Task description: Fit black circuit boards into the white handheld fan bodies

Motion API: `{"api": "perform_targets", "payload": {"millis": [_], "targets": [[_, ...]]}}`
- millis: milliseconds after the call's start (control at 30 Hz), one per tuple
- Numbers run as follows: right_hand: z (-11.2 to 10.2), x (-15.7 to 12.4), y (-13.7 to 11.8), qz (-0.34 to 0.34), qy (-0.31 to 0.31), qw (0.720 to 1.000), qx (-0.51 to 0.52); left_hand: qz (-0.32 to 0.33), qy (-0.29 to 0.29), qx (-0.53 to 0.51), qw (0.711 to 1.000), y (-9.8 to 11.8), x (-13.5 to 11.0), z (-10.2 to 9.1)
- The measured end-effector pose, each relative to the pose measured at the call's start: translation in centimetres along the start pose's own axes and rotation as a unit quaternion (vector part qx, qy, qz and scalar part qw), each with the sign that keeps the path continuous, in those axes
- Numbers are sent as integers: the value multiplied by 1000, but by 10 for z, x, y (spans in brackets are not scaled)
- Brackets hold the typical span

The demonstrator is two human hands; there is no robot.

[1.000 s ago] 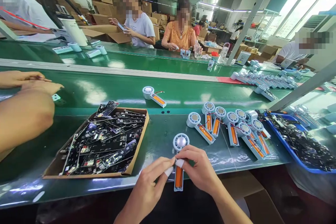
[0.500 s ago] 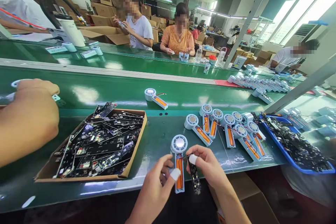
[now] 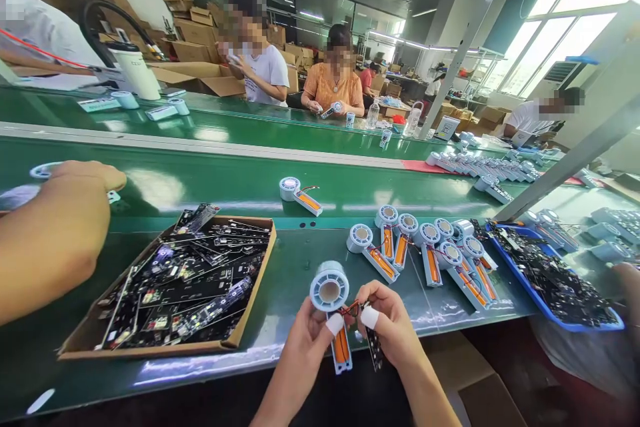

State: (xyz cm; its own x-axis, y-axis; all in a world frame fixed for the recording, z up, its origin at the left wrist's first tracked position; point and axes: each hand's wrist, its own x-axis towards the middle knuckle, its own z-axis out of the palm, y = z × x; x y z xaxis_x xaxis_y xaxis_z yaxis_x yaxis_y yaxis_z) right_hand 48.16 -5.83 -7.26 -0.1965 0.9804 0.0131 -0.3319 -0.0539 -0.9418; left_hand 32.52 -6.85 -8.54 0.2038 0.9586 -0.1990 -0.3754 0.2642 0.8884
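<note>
My left hand [image 3: 316,337] is closed on a light-blue handheld fan [image 3: 330,287], its thumb, in a white finger cover, pressed near the top of the handle. The fan's round head points up, and an orange battery cell shows in the open handle. Between thumb and fingers of my right hand [image 3: 387,327] is a narrow black circuit board [image 3: 373,349], hanging downward. Dark and red wires [image 3: 353,308] run between fan and board. A white cover is on my right thumb too. My left fingers are partly hidden behind the fan.
A cardboard tray [image 3: 273,240] of circuit boards lies left, a blue tray [image 3: 607,328] of boards right. Several opened fans [image 3: 430,233] lie nearby, and one fan [image 3: 290,188] rests farther back. Another person's arm [image 3: 55,240] reaches in from the left. A metal post [image 3: 463,47] slants at right.
My left hand has closed on the fan, which is now lifted and tilted with its head nearer me. My right hand still holds the board. Across the bench, a co-worker has picked up a fan.
</note>
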Motion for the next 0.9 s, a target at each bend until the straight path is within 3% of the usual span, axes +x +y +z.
{"api": "perform_targets", "payload": {"millis": [100,167,233,333,367,433,533,600,733,800,900], "targets": [[-2,0,-11,-35,12,989,-144,54,64,74,994,-6,-5,0],[-3,-2,-18,-56,33,962,-265,67,90,102,988,-7,-7,-1],[-3,-4,-25,-81,31,908,-410,81,113,122,983,-7,-8,-3],[0,-11,-33,-121,-26,796,-592,99,130,143,976,-3,-6,-6],[1,-14,-36,-130,-57,771,-620,100,128,144,976,-2,-5,-6],[4,-19,-41,-140,-132,754,-628,91,119,140,979,2,-5,-5],[10,-21,-44,-138,-225,772,-578,61,92,133,985,7,-8,-2],[13,-19,-41,-100,-240,814,-520,34,68,106,991,10,-12,-1],[16,-18,-21,59,-185,928,-319,-24,12,-11,1000,10,-19,-3],[17,-19,-9,96,-137,953,-254,-18,-18,-36,999,8,-21,-5],[19,-23,2,98,-88,969,-211,31,-25,-3,999,3,-22,-5]]}}
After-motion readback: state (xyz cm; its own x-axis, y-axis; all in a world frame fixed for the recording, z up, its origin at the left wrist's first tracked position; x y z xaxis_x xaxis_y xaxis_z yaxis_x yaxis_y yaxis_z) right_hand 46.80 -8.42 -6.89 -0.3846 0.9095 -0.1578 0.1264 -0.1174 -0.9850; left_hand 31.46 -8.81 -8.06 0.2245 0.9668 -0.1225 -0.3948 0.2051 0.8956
